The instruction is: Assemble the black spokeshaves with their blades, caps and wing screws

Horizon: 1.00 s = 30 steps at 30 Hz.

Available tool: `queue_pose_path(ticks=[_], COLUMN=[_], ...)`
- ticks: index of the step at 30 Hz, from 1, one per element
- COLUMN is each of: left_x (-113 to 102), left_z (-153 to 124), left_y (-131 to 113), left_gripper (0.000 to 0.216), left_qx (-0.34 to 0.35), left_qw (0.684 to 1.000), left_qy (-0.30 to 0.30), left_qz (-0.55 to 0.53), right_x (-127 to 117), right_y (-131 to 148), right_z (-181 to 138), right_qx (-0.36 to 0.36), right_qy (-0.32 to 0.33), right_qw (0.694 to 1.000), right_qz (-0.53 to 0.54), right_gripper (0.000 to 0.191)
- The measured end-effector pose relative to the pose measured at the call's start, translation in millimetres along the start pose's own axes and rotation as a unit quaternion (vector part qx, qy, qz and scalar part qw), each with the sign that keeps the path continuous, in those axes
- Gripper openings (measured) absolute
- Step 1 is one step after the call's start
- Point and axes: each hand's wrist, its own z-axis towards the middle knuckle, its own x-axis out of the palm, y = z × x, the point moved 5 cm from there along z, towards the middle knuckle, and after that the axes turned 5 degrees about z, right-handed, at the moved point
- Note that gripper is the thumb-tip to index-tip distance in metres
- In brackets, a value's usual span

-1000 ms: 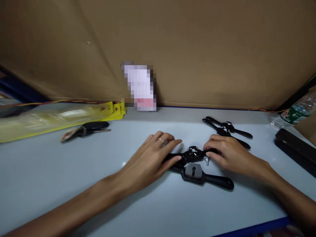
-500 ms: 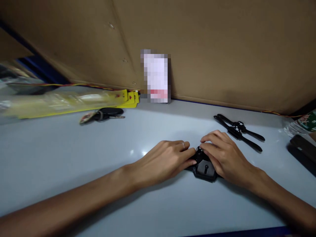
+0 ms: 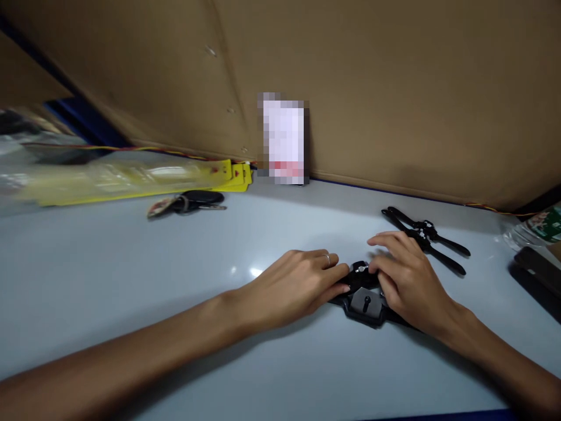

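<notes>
Two black spokeshaves lie close together under my hands on the grey-white table. The nearer spokeshave (image 3: 363, 318) has a grey metal plate (image 3: 366, 301) with a dark keyhole slot or screw at its middle. Just behind it is the farther spokeshave (image 3: 360, 282), with a small shiny metal part on top. My left hand (image 3: 302, 279), a ring on one finger, pinches the left end of the farther spokeshave. Over the right side hovers my right hand (image 3: 405, 280), its fingers bent and apart. Its fingertips are close to the shiny part; whether they touch the tool is unclear.
Two more black spokeshaves (image 3: 445, 257) lie behind my right hand. A dark phone-like object (image 3: 537, 280) and a bottle (image 3: 543, 225) are at the right edge. Keys (image 3: 188, 203) and yellow packages in plastic (image 3: 131, 181) sit back left. A blurred-out card (image 3: 284, 140) leans on the cardboard wall.
My right hand has moved slightly right, off the shiny part, and its fingers have spread, uncovering more of the farther spokeshave. My left hand keeps its hold. The view has shifted slightly.
</notes>
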Motion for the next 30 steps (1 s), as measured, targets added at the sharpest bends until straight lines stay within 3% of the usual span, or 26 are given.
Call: queue_pose_path(ticks=[6,12,16,20,30], left_x=[1.0,-0.2,0.0,0.4,0.0], left_z=[-0.3,-1.4,-2.5,-3.2,-2.8], left_y=[-0.2,-1.3,-1.3,0.9,0.3], left_gripper=[0.025,0.032,0.033,0.030,0.028], left_qx=[0.006,0.011,0.018,0.012,0.019], left_qw=[1.000,1.000,1.000,1.000,0.999], left_qy=[0.003,-0.012,-0.018,-0.024,-0.032], left_qz=[0.010,0.006,0.002,-0.005,-0.003], right_x=[0.9,2.4,-1.3,2.8,1.3], right_y=[11.4,13.8,11.5,15.1,10.2], right_z=[2.7,1.9,1.7,1.9,1.4], right_qx=[-0.011,-0.044,-0.026,-0.051,-0.028], right_qy=[0.019,0.049,0.018,0.054,0.053], right_qw=[0.997,0.998,0.999,0.997,0.997], right_qz=[-0.071,-0.003,-0.040,-0.020,-0.042], right_gripper=[0.027,0.032,0.031,0.033,0.034])
